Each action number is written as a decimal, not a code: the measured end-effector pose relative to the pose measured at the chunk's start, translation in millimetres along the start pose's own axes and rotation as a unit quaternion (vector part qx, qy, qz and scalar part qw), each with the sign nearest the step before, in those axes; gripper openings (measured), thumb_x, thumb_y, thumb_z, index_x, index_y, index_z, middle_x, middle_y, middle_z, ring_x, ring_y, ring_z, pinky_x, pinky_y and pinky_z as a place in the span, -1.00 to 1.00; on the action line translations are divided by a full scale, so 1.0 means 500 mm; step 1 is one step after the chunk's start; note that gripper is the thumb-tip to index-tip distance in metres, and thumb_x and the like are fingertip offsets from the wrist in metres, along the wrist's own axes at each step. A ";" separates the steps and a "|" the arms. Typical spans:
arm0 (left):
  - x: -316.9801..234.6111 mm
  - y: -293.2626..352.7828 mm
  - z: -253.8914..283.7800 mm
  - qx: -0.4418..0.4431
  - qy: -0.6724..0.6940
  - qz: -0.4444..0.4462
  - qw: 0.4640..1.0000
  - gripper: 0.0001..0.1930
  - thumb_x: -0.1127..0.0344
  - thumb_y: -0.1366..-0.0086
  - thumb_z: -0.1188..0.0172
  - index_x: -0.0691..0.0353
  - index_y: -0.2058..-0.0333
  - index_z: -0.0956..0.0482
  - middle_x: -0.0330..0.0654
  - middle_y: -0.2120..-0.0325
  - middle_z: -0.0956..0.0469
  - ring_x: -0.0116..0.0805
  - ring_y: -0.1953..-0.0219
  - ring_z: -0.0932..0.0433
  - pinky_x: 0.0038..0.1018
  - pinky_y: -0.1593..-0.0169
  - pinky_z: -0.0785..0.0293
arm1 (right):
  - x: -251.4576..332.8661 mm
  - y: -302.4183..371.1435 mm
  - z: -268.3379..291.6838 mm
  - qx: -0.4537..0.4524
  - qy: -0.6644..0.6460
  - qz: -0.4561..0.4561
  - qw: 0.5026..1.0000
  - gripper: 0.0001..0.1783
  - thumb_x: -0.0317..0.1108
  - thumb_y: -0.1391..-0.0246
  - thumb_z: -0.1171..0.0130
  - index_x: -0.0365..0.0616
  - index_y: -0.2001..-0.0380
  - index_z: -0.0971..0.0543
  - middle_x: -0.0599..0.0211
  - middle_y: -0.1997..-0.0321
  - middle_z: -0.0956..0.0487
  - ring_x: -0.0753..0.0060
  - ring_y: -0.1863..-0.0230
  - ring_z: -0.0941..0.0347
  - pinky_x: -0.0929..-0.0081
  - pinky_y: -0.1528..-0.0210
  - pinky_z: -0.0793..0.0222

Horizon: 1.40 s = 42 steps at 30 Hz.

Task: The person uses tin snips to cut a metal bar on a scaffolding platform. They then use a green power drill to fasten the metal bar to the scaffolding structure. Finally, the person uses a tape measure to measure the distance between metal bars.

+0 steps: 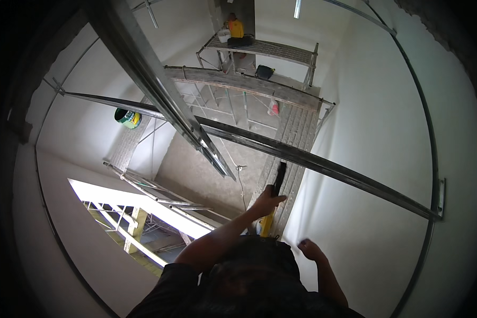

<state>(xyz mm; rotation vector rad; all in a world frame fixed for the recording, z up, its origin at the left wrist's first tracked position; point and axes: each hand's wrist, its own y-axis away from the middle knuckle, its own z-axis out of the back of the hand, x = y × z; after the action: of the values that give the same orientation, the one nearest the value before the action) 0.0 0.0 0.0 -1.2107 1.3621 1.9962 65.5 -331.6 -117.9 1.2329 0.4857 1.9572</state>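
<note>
My left hand [267,204] reaches out in front of my body and is closed around a long black-and-yellow tool [280,177]. The tool's black end points away from me, and its yellow part [266,225] shows below the hand. Its exact kind cannot be made out. To the right, near the white wall, my right hand [311,249] is raised with its fingers curled. Whether anything is inside it is hidden.
Overhead, metal channels [302,156] cross the view, one hanging diagonally [153,85]. Below me runs a scaffold plank [298,127]. A green bucket [127,118] stands on the left planks. Another person [235,29] sits on the far scaffold. A window opening [138,228] lies at lower left.
</note>
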 end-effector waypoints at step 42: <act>-0.133 0.303 0.133 -0.095 -0.343 -0.025 0.934 -0.57 0.17 -0.29 -0.23 0.21 0.04 -0.24 0.23 0.39 -0.59 0.31 0.28 -0.59 0.08 0.23 -0.46 | 0.195 -0.120 -0.021 0.080 0.001 0.154 0.985 -0.62 -0.14 -0.21 -0.18 -0.27 0.13 -0.62 -0.03 0.14 -0.65 0.03 0.09 -0.59 0.25 0.03 -0.48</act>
<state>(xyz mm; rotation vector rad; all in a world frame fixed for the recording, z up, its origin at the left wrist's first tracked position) -105.6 3.7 143.7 -0.5024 0.7912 2.2410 56.2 -217.9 -104.4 1.4794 0.4826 2.2122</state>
